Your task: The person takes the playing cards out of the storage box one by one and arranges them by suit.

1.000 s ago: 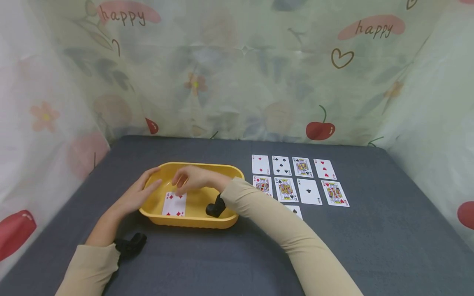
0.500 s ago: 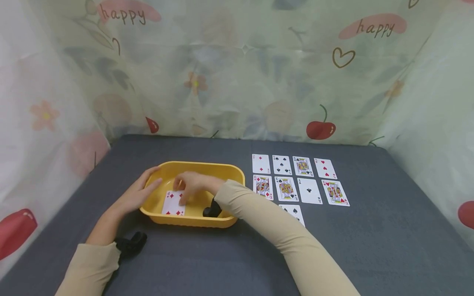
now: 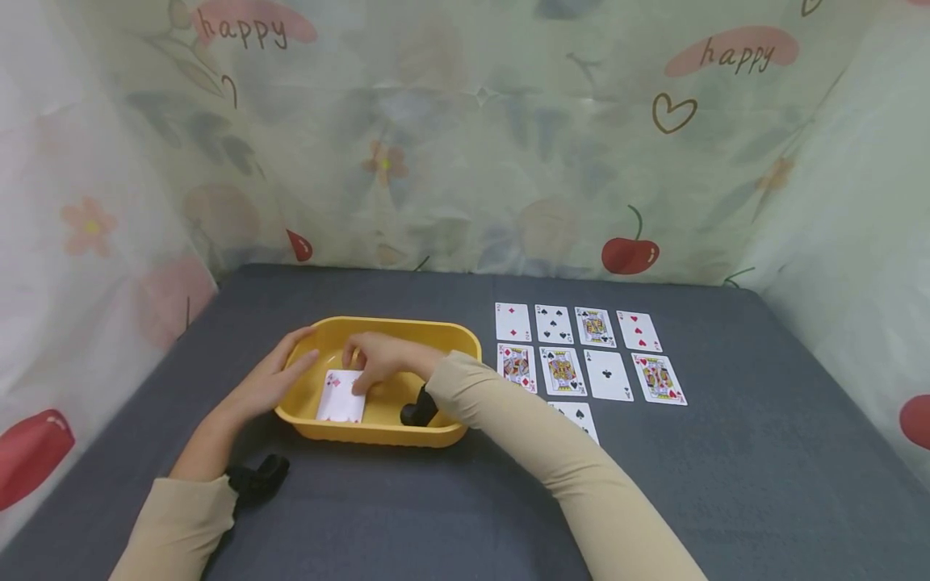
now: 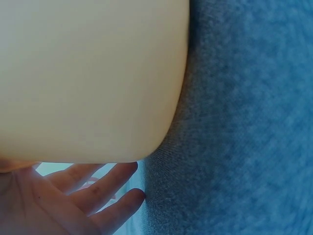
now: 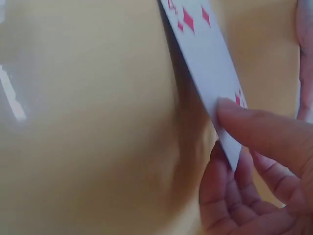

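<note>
Inside the yellow plastic tub (image 3: 385,436), my right hand (image 3: 381,357) pinches the right edge of a four of diamonds (image 3: 340,395). The right wrist view has the thumb on the printed face of the card (image 5: 203,58), with curled fingers behind it. The card stands tilted, one long edge raised off the tub floor. At the tub's left end, my left hand (image 3: 265,387) rests against the rim, thumb reaching over the inside. In the left wrist view its fingers (image 4: 95,193) extend loosely past the tub's outer wall (image 4: 98,83).
To the right of the tub, several face-up playing cards lie in rows, among them a king of spades (image 3: 563,371) and an ace of clubs (image 3: 607,375). A spade card (image 3: 577,418) lies partly behind the right sleeve. Dark cloth (image 3: 407,508) covers the table; a patterned curtain (image 3: 465,161) hangs behind.
My right hand has come down to the four of diamonds and gripped its right edge. The card, flat on the tub floor before, now tilts up. My left hand stays at the rim.
</note>
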